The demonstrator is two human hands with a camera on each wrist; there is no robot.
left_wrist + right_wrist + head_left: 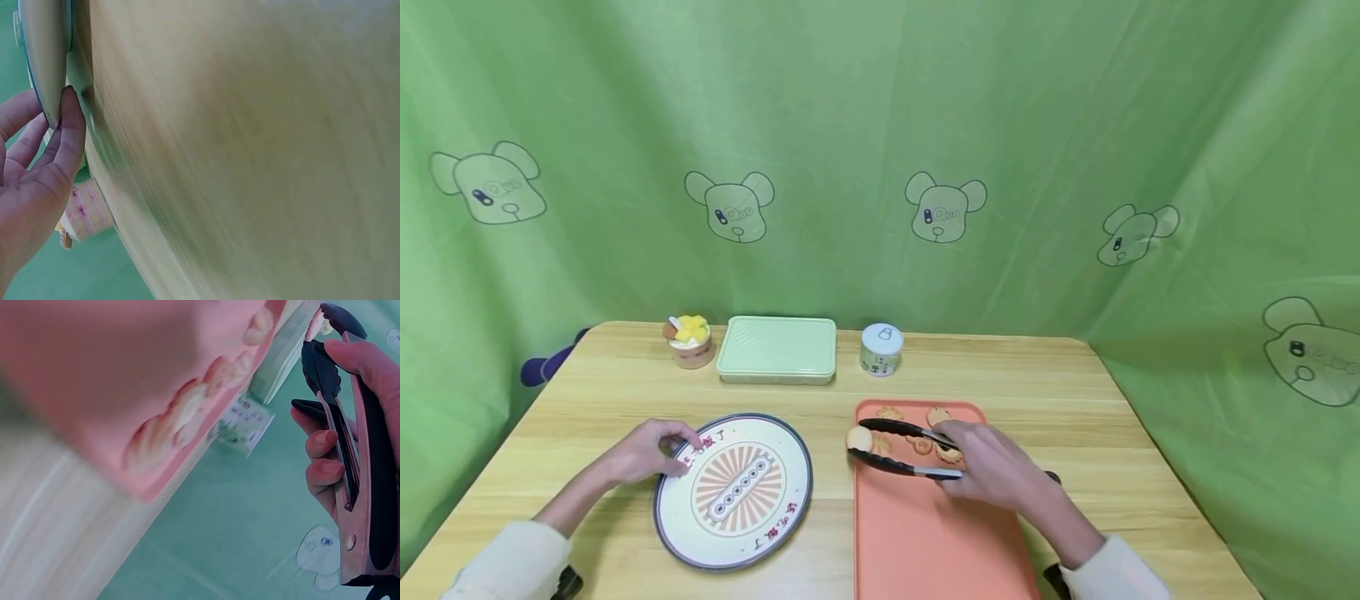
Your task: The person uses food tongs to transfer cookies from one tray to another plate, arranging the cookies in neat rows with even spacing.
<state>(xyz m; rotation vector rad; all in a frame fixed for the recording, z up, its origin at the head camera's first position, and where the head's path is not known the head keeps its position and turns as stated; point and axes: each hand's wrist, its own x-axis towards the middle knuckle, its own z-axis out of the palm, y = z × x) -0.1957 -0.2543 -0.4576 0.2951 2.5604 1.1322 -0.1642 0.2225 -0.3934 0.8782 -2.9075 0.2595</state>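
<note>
At the left, my left hand (651, 454) pinches the rim of a round white plate (793, 483) with a dark blue edge and red lettering. The left wrist view shows the thumb and fingers on either side of the plate's rim (47, 69). My right hand (988, 462) grips a pair of black-tipped metal tongs (369, 462). Between the tong tips is a pale round cookie (860, 439), over the left edge of a coral-pink tray (936, 542). Several more cookies, among them a round one (938, 416), lie at the tray's far end, partly hidden by the tongs and hand.
Along the back of the wooden table (1045, 375) stand a dessert cup (692, 350) with yellow topping, a light green lidded box (778, 346) and a small can (881, 350). A green curtain (850, 125) with bear faces hangs behind. Something purple (542, 368) shows beyond the table's left edge.
</note>
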